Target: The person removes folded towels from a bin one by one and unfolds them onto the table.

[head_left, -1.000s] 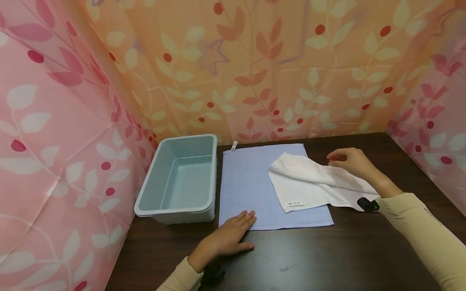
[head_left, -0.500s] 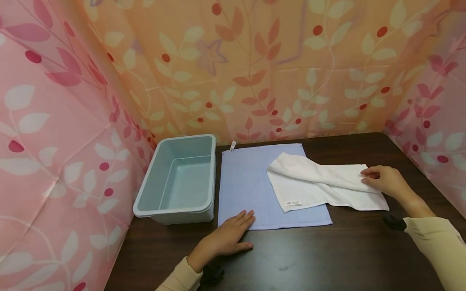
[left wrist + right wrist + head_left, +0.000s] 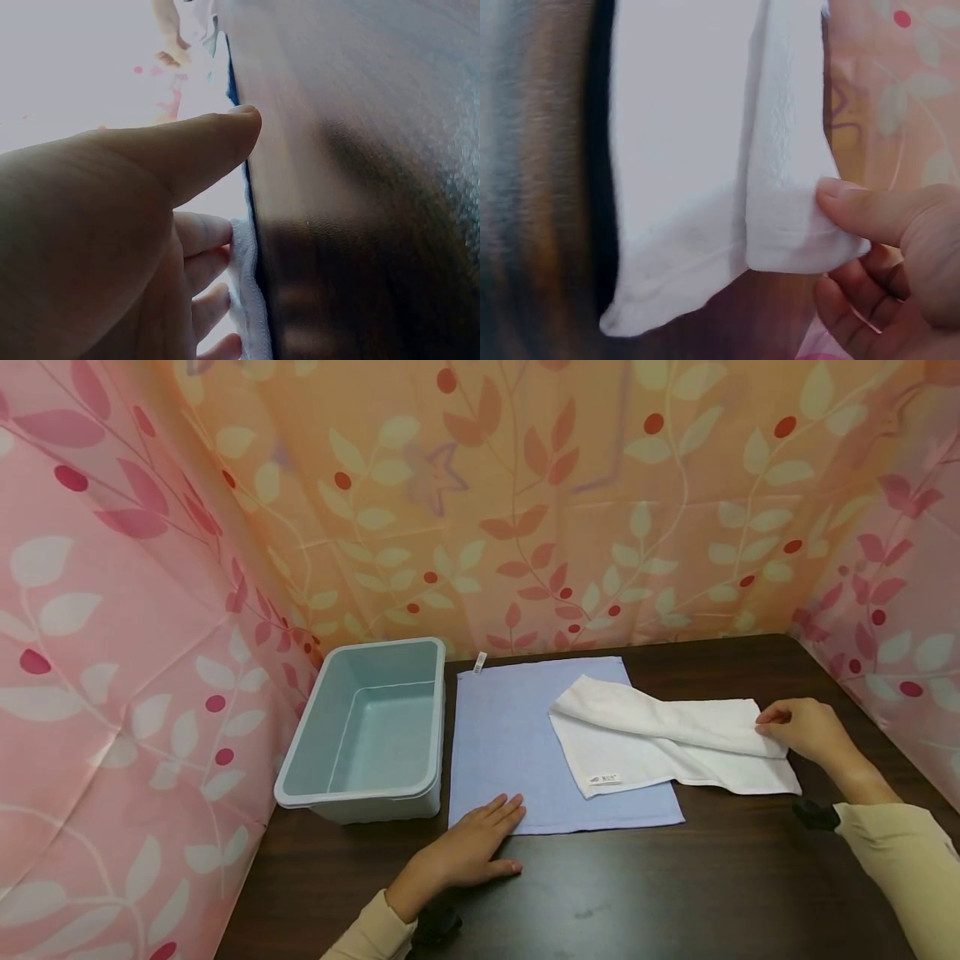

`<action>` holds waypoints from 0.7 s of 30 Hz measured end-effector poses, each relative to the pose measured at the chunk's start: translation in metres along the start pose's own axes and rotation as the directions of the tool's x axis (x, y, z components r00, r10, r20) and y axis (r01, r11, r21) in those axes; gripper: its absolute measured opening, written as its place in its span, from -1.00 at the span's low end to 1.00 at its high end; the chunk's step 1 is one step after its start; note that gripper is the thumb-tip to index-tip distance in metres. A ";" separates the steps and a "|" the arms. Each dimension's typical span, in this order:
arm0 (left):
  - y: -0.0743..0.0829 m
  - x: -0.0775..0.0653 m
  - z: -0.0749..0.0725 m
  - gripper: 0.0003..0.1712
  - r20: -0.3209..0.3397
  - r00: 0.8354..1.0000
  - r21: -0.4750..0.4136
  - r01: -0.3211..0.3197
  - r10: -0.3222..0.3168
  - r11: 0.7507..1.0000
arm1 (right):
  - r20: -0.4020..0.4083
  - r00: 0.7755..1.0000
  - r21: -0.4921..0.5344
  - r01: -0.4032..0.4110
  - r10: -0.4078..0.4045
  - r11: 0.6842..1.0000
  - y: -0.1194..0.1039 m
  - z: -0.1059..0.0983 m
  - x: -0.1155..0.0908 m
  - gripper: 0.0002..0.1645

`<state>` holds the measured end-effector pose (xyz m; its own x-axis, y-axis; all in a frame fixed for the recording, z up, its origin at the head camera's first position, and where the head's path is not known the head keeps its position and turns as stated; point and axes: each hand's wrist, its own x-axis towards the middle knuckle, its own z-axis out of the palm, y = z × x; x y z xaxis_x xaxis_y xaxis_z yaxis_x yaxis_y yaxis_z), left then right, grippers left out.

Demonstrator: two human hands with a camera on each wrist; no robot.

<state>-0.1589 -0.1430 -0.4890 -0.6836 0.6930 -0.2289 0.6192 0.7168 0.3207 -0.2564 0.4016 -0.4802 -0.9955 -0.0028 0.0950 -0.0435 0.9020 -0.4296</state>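
A white towel (image 3: 630,752) with a small label lies partly folded over, its left part on a pale blue towel (image 3: 502,727) and its right end on the dark table. My right hand (image 3: 810,735) pinches the folded layer at the right end; in the right wrist view the thumb of that hand (image 3: 907,247) lies over the towel edge (image 3: 787,240) and the fingers are behind it. My left hand (image 3: 468,847) rests flat, fingers straight, on the blue towel's near left corner. In the left wrist view its fingertips (image 3: 217,255) touch the towel's edge.
A light blue-green plastic basin (image 3: 382,735) stands left of the blue towel. A tag (image 3: 480,662) sticks out at the blue towel's far left corner. Leaf-patterned cloth (image 3: 525,510) hangs behind and on both sides of the table (image 3: 600,885).
My right hand has moved right and toward me from above the white towel to its right end, where it now pinches the fold. My left hand and both towels stay nearly in place.
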 end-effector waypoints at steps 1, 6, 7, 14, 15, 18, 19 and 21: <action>0.000 0.000 0.000 -0.12 0.001 1.000 -0.002 0.001 -0.001 1.000 | -0.022 1.000 -0.002 0.002 -0.002 1.000 -0.001 -0.001 0.001 -0.86; 0.000 0.000 0.000 -0.11 0.005 1.000 -0.002 0.006 -0.006 1.000 | -0.138 0.990 -0.003 0.024 -0.025 1.000 -0.007 -0.010 0.011 -0.91; 0.000 0.000 0.000 -0.11 0.005 1.000 -0.002 0.007 -0.007 1.000 | -0.160 0.987 -0.002 0.026 -0.026 1.000 -0.008 -0.011 0.013 -0.91; -0.001 0.001 0.002 -0.11 -0.004 1.000 0.007 0.003 -0.003 1.000 | -0.273 0.961 0.021 0.050 -0.043 0.999 -0.016 -0.019 0.033 -0.85; -0.001 0.001 0.002 -0.11 -0.005 1.000 0.009 0.004 -0.004 1.000 | -0.282 0.958 0.025 0.052 -0.043 0.998 -0.017 -0.020 0.036 -0.85; -0.001 0.002 0.003 -0.10 0.001 1.000 0.010 0.011 -0.011 1.000 | -0.299 0.953 0.036 0.050 -0.037 0.998 -0.020 -0.022 0.044 -0.83; -0.002 0.002 0.003 -0.10 0.003 1.000 0.009 0.013 -0.013 1.000 | -0.299 0.954 0.037 0.048 -0.035 0.998 -0.021 -0.023 0.048 -0.83; -0.002 0.003 0.004 -0.10 0.006 1.000 0.011 0.018 -0.018 1.000 | -0.299 0.953 0.029 0.049 -0.038 0.998 -0.022 -0.024 0.055 -0.82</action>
<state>-0.1605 -0.1423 -0.4935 -0.6923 0.6805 -0.2402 0.6110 0.7298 0.3065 -0.3085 0.3919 -0.4439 -0.9222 0.0917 0.3756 -0.0951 0.8878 -0.4503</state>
